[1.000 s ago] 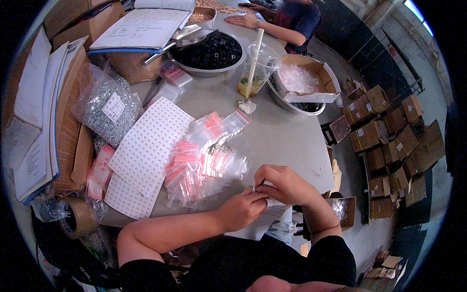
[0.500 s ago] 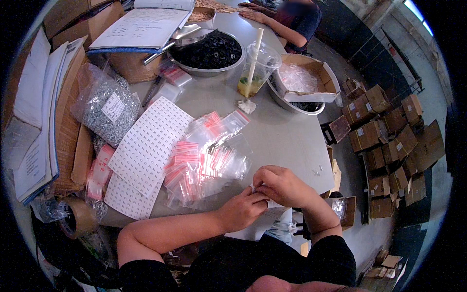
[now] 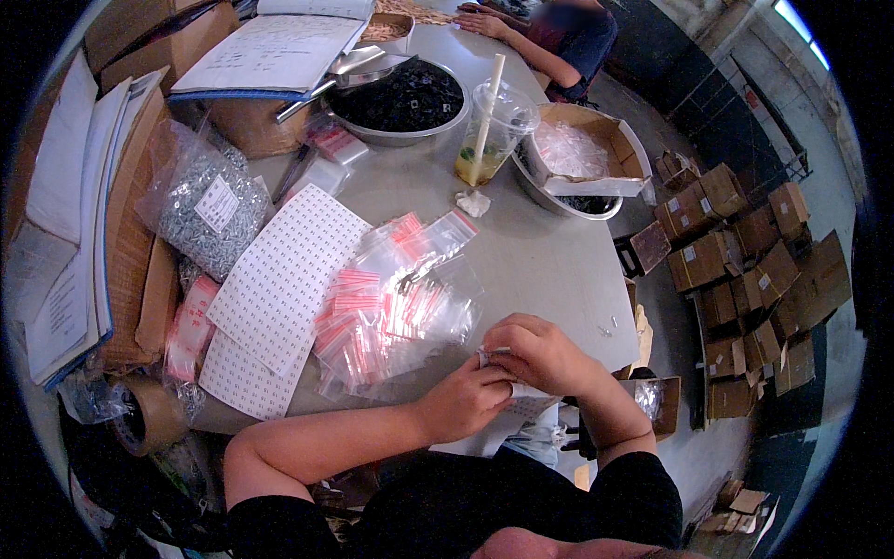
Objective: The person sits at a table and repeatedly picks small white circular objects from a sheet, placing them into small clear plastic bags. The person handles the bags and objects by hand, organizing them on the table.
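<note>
My left hand [image 3: 468, 401] and my right hand [image 3: 538, 356] meet over the near edge of the table, both closed. Between their fingertips shows a small pale piece [image 3: 495, 352], too small and too covered to name. A white sheet with rows of small print [image 3: 531, 403] peeks out below my hands; whether a hand grips it I cannot tell. Just beyond my left hand spreads a pile of clear zip bags [image 3: 400, 307] with red strips. Left of the pile lie sheets of small printed labels [image 3: 284, 298]. Several tiny metal pieces [image 3: 608, 328] rest right of my right hand.
A bag of screws [image 3: 209, 214] and a tape roll [image 3: 149, 416] sit at left. Farther back are a bowl of black parts [image 3: 400, 102] with a metal scoop, a plastic cup [image 3: 486, 140] with a straw, and an open carton [image 3: 596, 149]. Another person [image 3: 559, 56] sits across the table.
My right fingers have shifted slightly over the left ones, and the small pale piece between them shows more. The other person's arms have moved a little. The things on the table stay put.
</note>
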Demonstrator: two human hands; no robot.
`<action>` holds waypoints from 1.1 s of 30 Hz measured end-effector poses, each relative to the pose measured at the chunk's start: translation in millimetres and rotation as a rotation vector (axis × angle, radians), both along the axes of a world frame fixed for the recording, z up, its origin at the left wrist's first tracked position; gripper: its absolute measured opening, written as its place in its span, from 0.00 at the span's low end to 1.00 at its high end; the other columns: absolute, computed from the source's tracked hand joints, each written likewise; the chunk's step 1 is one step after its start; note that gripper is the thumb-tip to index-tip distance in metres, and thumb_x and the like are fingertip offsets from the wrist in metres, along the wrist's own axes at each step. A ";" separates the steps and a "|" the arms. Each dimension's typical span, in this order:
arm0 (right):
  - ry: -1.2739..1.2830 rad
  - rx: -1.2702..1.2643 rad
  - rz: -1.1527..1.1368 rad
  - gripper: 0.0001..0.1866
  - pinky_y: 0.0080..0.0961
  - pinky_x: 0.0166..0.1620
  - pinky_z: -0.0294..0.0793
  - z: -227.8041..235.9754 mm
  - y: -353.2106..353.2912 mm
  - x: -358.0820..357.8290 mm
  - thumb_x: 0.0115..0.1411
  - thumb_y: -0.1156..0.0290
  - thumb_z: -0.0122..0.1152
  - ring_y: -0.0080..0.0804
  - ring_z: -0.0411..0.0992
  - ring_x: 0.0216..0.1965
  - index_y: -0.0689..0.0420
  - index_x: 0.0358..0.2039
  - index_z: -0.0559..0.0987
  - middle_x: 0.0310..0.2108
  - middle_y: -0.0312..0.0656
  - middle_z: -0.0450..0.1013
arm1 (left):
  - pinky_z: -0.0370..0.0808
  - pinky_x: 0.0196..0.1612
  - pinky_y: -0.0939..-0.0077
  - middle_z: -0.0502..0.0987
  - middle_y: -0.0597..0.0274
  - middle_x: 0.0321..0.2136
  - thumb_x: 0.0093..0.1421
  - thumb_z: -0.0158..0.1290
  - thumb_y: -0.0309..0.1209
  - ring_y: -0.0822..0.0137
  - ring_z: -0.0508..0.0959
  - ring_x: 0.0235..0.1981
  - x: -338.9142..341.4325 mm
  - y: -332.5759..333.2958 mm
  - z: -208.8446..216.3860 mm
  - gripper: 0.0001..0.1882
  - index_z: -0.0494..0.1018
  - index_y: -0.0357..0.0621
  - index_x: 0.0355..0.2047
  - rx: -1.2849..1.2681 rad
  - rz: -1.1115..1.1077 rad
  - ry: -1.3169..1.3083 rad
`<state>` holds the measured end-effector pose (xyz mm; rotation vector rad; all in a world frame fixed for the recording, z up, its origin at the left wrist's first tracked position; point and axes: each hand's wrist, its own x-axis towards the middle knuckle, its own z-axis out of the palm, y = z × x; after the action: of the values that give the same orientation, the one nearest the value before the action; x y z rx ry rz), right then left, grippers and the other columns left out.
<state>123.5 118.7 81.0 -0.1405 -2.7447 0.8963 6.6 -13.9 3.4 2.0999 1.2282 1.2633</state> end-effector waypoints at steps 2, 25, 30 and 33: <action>-0.009 -0.017 0.029 0.14 0.41 0.41 0.73 -0.6 2.6 0.2 0.50 0.72 0.65 0.49 0.74 0.38 0.55 0.36 0.72 0.35 0.45 0.74 | 0.66 0.55 0.56 0.73 0.54 0.34 0.56 0.56 0.31 0.53 0.72 0.46 1.3 -0.3 -0.1 0.09 0.73 0.38 0.28 -0.018 0.001 0.014; -0.187 -0.079 -0.241 0.13 0.40 0.39 0.70 -70.2 75.0 -67.3 0.55 0.70 0.61 0.48 0.72 0.36 0.58 0.38 0.69 0.30 0.48 0.72 | 0.70 0.47 0.61 0.76 0.55 0.38 0.57 0.57 0.30 0.55 0.76 0.41 -5.9 2.4 1.8 0.08 0.71 0.39 0.28 -0.049 0.008 -0.033; -0.252 -0.058 -0.267 0.11 0.40 0.42 0.70 -60.7 100.9 -63.5 0.53 0.68 0.64 0.50 0.70 0.38 0.59 0.33 0.73 0.33 0.48 0.73 | 0.69 0.48 0.61 0.75 0.53 0.38 0.58 0.55 0.30 0.55 0.75 0.42 -4.0 3.2 -0.5 0.08 0.71 0.38 0.29 -0.022 0.008 -0.055; -0.189 0.074 -0.162 0.10 0.42 0.47 0.67 -52.3 94.5 -66.6 0.52 0.68 0.65 0.49 0.68 0.41 0.58 0.30 0.75 0.34 0.46 0.73 | 0.67 0.49 0.61 0.73 0.53 0.36 0.59 0.53 0.29 0.55 0.74 0.40 -3.2 2.7 -0.6 0.07 0.70 0.37 0.29 -0.021 0.005 -0.079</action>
<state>57.0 213.2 28.7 -0.4480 -2.8828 0.7729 3.4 -11.2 2.8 2.0132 1.2080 1.3174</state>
